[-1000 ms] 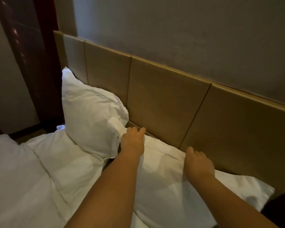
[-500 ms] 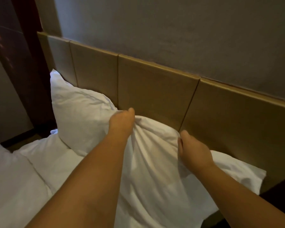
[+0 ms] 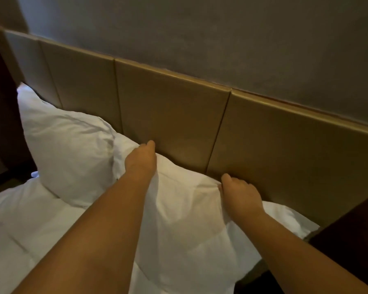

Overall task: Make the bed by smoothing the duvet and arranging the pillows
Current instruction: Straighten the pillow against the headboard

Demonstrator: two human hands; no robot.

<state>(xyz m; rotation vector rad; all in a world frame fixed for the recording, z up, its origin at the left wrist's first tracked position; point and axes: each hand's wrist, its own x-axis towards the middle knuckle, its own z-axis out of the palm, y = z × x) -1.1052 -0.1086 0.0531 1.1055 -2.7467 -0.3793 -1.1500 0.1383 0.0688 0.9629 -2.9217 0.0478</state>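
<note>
A white pillow (image 3: 185, 211) lies against the tan headboard (image 3: 172, 115) in the middle of the view. My left hand (image 3: 141, 160) grips the pillow's top edge near its left corner, fingers curled over the far side. My right hand (image 3: 240, 194) grips the same top edge farther right, close to the headboard. A second white pillow (image 3: 70, 149) leans upright against the headboard at the left, touching the first. The white duvet (image 3: 19, 230) spreads across the lower left.
A grey wall (image 3: 221, 39) rises above the headboard. Dark wood furniture (image 3: 353, 236) stands at the right beside the bed. A dark wooden post or frame (image 3: 2, 128) stands at the far left behind the upright pillow.
Both hands took hold of the near pillow's top edge and raised it against the headboard. It now stands slightly lower than half a second ago, and the view has shifted right.
</note>
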